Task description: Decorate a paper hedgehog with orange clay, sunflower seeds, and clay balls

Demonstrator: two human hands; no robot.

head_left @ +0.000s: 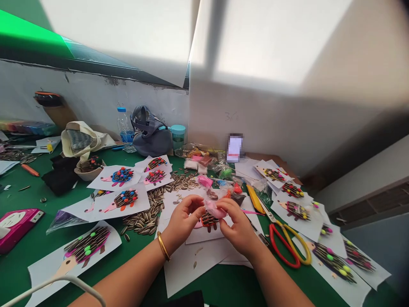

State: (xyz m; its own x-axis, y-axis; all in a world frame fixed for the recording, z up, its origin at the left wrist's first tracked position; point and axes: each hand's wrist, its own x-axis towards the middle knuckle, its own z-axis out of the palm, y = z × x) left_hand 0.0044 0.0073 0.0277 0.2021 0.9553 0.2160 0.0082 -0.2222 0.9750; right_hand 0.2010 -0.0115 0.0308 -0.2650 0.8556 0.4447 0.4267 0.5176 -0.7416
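Between my two hands is a lump of pink modelling clay (214, 209), partly covered by what looks like thin clear plastic. My left hand (187, 219), with a gold bangle at the wrist, pinches its left side. From the right, my right hand (238, 226) grips it with thumb and fingers. Just below lies a paper card with a sunflower-seed hedgehog (209, 220), partly hidden by my hands. It rests over larger white sheets (191, 273). A pile of sunflower seeds (148, 211) spreads to the left of the papers.
Scissors with red and yellow handles (284, 243) and a yellow cutter (254, 198) lie at right. Finished hedgehog cards (86, 247) flank both sides. Bagged coloured clay (225, 172) sits behind my hands, near a phone (234, 147). A white cable (76, 279) crosses the lower left.
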